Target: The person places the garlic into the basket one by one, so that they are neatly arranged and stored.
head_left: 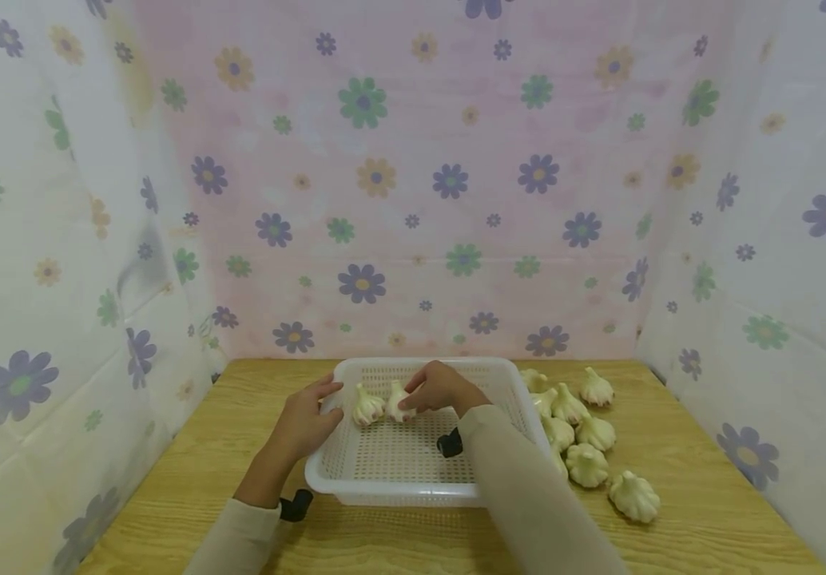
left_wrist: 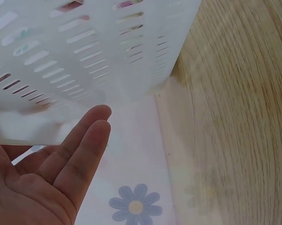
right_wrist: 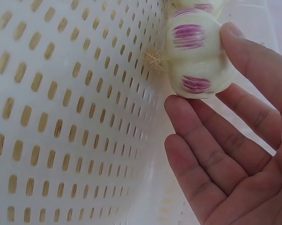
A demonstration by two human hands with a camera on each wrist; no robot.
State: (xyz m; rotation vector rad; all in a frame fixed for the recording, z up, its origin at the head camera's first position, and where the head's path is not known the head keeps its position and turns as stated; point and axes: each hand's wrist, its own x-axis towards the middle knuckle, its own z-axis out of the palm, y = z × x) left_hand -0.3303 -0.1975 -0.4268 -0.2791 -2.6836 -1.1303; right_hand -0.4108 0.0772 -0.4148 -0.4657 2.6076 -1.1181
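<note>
Setting a garlic bulb (head_left: 399, 402) into the basket (head_left: 506, 369), your right hand (head_left: 440, 387) pinches it. Left hand (head_left: 305, 417), fingers straight, braces the rim. Next, likely release gently.

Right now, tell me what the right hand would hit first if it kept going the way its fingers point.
The right hand holds a white, purple-streaked garlic bulb inside the white perforated plastic basket. Its fingers point left, so it would probably first push into the second garlic bulb beside it, though depth is unclear.

Head view high, looking down the table; both wrist views close against the white basket (head_left: 510, 375), shared by all.
</note>
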